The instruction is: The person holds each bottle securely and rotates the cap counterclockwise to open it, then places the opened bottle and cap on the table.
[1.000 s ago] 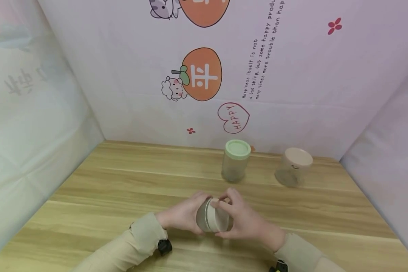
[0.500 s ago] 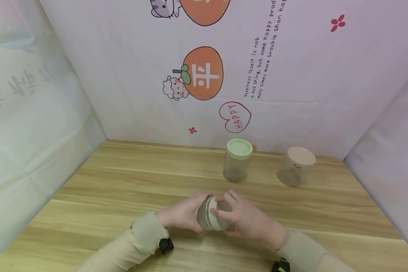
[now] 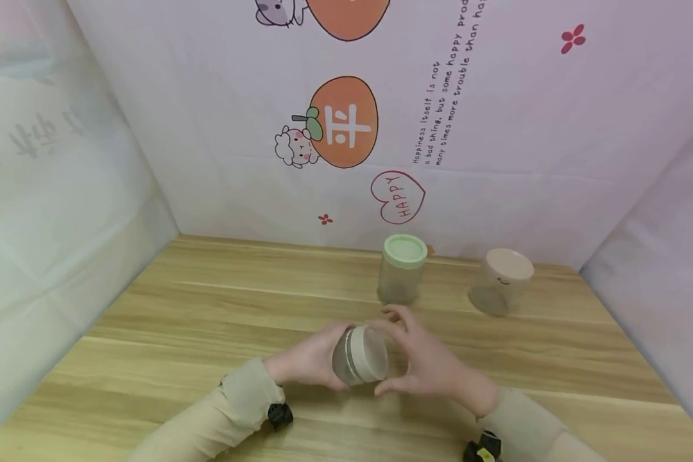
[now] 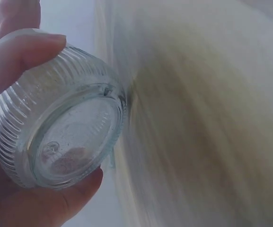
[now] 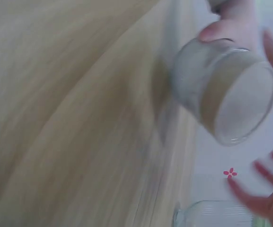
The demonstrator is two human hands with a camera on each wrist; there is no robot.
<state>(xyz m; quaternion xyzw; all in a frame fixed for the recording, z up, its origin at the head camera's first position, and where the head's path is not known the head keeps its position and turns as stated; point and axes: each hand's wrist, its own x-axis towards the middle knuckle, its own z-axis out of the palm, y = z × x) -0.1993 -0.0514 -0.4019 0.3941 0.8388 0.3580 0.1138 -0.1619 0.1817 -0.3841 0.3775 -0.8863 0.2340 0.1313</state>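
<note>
My left hand (image 3: 307, 359) grips a small clear glass jar (image 4: 56, 90) by its ribbed body, thumb on one side and fingers on the other. The jar is tilted, its off-white lid (image 3: 369, 355) facing right and its round base showing in the left wrist view. Beside the lid is my right hand (image 3: 427, 362), with thumb and fingers spread apart. In the right wrist view a gap shows between those blurred fingers (image 5: 250, 198) and the lid.
A taller jar with a green lid (image 3: 405, 250) stands upright at the back of the wooden table (image 3: 208, 301). To its right is a jar with a pale pinkish lid (image 3: 509, 264). A printed cloth wall (image 3: 237, 192) rises behind the table.
My right hand's fingers have come off the lid and spread, the hand shifting slightly right. The left hand keeps hold of the jar, whose lid now shows more fully.
</note>
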